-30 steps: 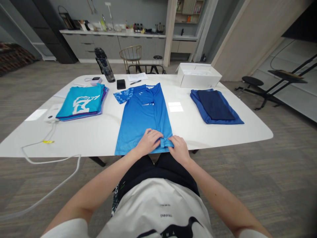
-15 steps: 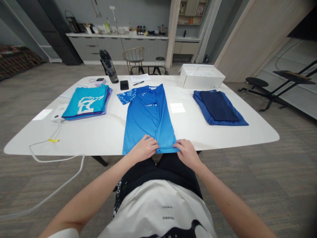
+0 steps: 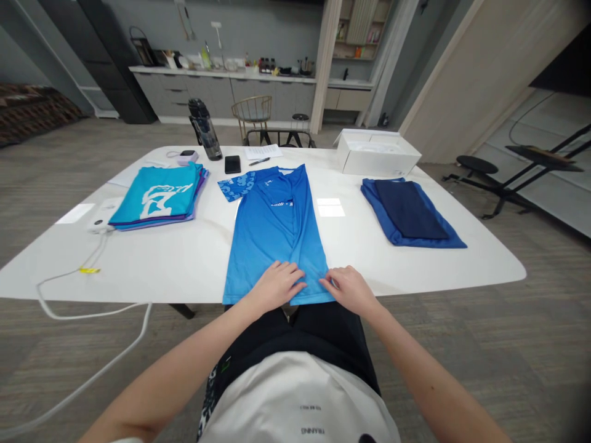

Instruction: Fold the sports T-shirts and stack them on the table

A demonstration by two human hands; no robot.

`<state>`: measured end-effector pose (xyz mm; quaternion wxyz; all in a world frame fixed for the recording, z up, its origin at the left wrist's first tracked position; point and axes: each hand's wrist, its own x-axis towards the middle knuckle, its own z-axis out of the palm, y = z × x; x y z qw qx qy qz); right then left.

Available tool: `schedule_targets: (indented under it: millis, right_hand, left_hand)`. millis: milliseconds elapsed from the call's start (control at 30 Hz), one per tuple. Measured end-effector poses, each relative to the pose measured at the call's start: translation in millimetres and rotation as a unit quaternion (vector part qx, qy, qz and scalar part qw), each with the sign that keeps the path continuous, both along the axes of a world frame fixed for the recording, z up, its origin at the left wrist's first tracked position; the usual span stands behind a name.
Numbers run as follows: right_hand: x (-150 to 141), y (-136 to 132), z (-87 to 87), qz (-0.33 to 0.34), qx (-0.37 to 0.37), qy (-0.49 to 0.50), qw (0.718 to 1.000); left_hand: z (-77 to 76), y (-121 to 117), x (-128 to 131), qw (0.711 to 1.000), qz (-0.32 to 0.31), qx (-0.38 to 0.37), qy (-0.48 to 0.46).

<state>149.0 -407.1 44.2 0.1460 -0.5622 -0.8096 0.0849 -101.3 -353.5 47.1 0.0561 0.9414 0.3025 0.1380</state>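
A blue shirt [image 3: 275, 227] lies folded lengthwise on the white table [image 3: 184, 258], with one patterned sleeve sticking out at the far left. Its hem reaches the table's near edge. My left hand [image 3: 276, 285] rests flat on the hem with fingers stretched out. My right hand [image 3: 349, 288] sits at the hem's right corner, fingers curled and pinching the cloth's edge.
A stack of folded turquoise and purple shirts [image 3: 157, 197] lies at the left, a folded navy and blue pile [image 3: 409, 212] at the right. Behind stand a white box [image 3: 377, 154], a dark bottle [image 3: 203, 129], a black phone [image 3: 232, 164], paper and a pen. A white cable [image 3: 69, 289] hangs off the left edge.
Both hands have slid a little along the hem toward the near edge, and the bunched fold under them now lies flatter. The view has shifted slightly.
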Motion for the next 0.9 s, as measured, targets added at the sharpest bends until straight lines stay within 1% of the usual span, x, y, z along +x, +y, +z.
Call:
schedule_targets:
  millis: [100, 167, 300, 400, 467, 533, 600, 667, 733, 800, 900]
  right_hand:
    - [-1, 15, 1.1, -0.013, 0.035, 0.008, 0.999]
    - [-3, 29, 2.2, -0.011, 0.046, 0.01, 0.999]
    - [-7, 66, 5.9, 0.028, 0.009, 0.002, 1.0]
    - [-9, 99, 9.5, 0.018, 0.011, 0.016, 1.0]
    - [-8, 124, 10.5, 0.011, 0.014, 0.029, 0.999]
    - [-5, 153, 9.5, 0.004, 0.007, 0.04, 0.999]
    - [-1, 187, 7.1, -0.007, -0.003, 0.047, 0.999]
    - [3, 223, 3.7, -0.022, -0.013, 0.051, 0.998]
    - [7, 262, 0.3, -0.041, -0.022, 0.053, 0.998]
    - [10, 302, -2.7, -0.071, -0.025, 0.052, 0.996]
    - [12, 359, -5.5, -0.136, -0.02, 0.052, 0.989]
  left_hand:
    - [2.9, 11, 0, 0.999, 0.031, -0.005, -0.023]
    - [3.9, 20, 0, 0.999, 0.041, 0.007, -0.016]
    - [4.1, 37, 4, 1.0, 0.023, 0.01, 0.012]
    - [7.3, 55, 7, 0.999, 0.042, -0.009, -0.004]
    - [11.1, 75, 10, 0.998, 0.062, -0.019, -0.025]
    - [14.9, 102, 13, 0.994, 0.085, -0.031, -0.052]
    - [17.4, 138, 15, 0.988, 0.123, -0.047, -0.084]
    - [18.2, 179, 17, 0.975, 0.182, -0.07, -0.11]
    - [17.5, 222, 18, 0.955, 0.252, -0.096, -0.124]
    - [15.2, 263, 17, 0.935, 0.312, -0.111, -0.124]
    - [8.8, 315, 15, 0.921, 0.364, -0.096, -0.101]
